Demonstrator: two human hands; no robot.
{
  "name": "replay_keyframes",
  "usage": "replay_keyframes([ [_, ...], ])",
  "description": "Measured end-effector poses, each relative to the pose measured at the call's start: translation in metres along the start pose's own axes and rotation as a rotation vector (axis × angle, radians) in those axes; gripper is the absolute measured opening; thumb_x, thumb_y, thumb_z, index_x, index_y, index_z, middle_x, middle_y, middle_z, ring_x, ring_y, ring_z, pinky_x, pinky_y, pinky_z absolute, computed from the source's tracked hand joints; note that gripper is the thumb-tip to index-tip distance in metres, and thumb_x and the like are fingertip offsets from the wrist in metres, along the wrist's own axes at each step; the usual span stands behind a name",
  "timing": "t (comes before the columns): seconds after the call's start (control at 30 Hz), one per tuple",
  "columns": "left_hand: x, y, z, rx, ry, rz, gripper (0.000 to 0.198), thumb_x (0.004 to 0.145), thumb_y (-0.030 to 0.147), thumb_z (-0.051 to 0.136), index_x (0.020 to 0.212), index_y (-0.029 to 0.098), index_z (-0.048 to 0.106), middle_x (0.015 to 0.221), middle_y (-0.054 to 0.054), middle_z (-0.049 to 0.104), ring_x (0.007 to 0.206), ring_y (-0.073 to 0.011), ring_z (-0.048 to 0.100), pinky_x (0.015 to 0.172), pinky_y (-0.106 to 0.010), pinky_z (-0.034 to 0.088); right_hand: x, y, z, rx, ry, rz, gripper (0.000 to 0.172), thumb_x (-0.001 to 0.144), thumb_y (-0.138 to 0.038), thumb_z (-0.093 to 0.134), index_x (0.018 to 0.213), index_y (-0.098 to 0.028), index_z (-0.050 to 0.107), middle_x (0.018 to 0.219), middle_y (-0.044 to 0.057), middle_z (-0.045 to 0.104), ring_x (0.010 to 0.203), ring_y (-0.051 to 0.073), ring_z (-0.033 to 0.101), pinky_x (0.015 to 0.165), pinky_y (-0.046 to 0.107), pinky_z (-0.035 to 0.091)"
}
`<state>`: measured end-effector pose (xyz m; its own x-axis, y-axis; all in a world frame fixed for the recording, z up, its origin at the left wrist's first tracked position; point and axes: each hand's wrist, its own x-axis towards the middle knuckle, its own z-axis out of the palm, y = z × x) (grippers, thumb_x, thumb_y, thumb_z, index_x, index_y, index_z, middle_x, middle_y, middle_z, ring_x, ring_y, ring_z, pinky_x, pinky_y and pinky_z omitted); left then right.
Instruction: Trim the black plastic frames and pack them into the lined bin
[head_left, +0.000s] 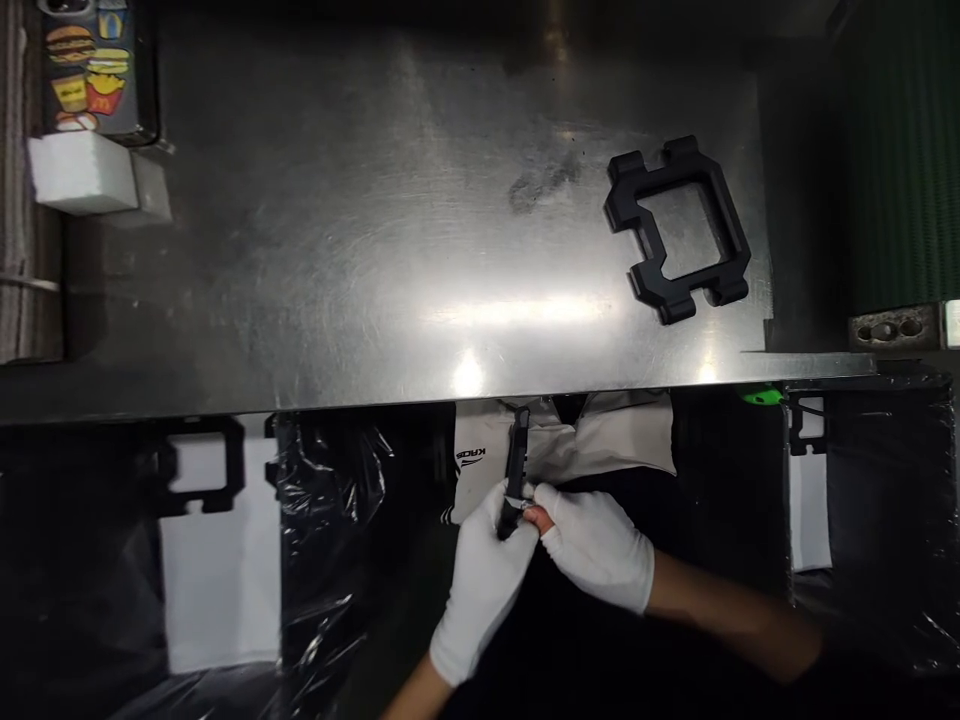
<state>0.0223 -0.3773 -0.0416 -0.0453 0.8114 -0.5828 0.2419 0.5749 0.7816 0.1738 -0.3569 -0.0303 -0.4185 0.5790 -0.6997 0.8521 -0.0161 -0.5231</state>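
My left hand [486,572], in a white glove, is closed round the lower end of a black plastic part [517,450]. The part is seen nearly edge-on and points away from me, below the table's front edge. My right hand [596,548], also gloved but with a bare thumb tip, is pinched against that same lower end. A small shiny bit shows at its fingertips; what it is I cannot make out. On the metal table [337,230], to the right, lies a black plastic frame [724,215] with a square opening and hooked lugs.
White blocks [84,172] and a dark box with food stickers [135,70] stand at the back left. Boxes lined with black plastic [330,560] flank me; black frames [236,465] and white sheets [217,590] show there. Pale cloth [622,435] lies beyond my hands.
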Motion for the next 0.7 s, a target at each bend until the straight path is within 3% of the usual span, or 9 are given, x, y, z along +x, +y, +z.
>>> replay_keyframes([
  [0.17, -0.0009, 0.0001, -0.001, 0.011, -0.002, -0.011, 0.01, 0.082, 0.026, 0.059, 0.079, 0.021, 0.067, 0.07, 0.002, 0.066, 0.067, -0.0173, 0.062, 0.061, -0.025, 0.054, 0.0009, 0.0003, 0.0011, 0.027, 0.01, 0.036, 0.033, 0.119, -0.038, 0.038, 0.13, -0.023, 0.065, 0.112, 0.005, 0.084, 0.091, 0.024, 0.082, 0.069, 0.029, 0.051],
  [0.43, -0.0015, -0.0008, 0.0014, 0.021, 0.012, 0.019, 0.011, 0.084, 0.027, 0.06, 0.077, 0.021, 0.066, 0.068, 0.002, 0.065, 0.064, -0.0165, 0.064, 0.059, -0.024, 0.054, 0.0005, 0.0062, -0.0034, 0.099, -0.01, -0.024, 0.03, 0.119, -0.038, 0.042, 0.126, -0.022, 0.067, 0.105, 0.003, 0.084, 0.088, 0.022, 0.081, 0.068, 0.029, 0.048],
  [0.7, 0.0003, -0.0003, 0.0016, 0.014, 0.017, -0.006, 0.012, 0.08, 0.028, 0.06, 0.081, 0.02, 0.068, 0.07, 0.001, 0.066, 0.067, -0.0178, 0.064, 0.064, -0.026, 0.056, -0.0009, 0.001, 0.0008, 0.095, 0.027, 0.032, 0.031, 0.119, -0.036, 0.04, 0.127, -0.022, 0.066, 0.107, 0.005, 0.084, 0.091, 0.022, 0.082, 0.069, 0.029, 0.049],
])
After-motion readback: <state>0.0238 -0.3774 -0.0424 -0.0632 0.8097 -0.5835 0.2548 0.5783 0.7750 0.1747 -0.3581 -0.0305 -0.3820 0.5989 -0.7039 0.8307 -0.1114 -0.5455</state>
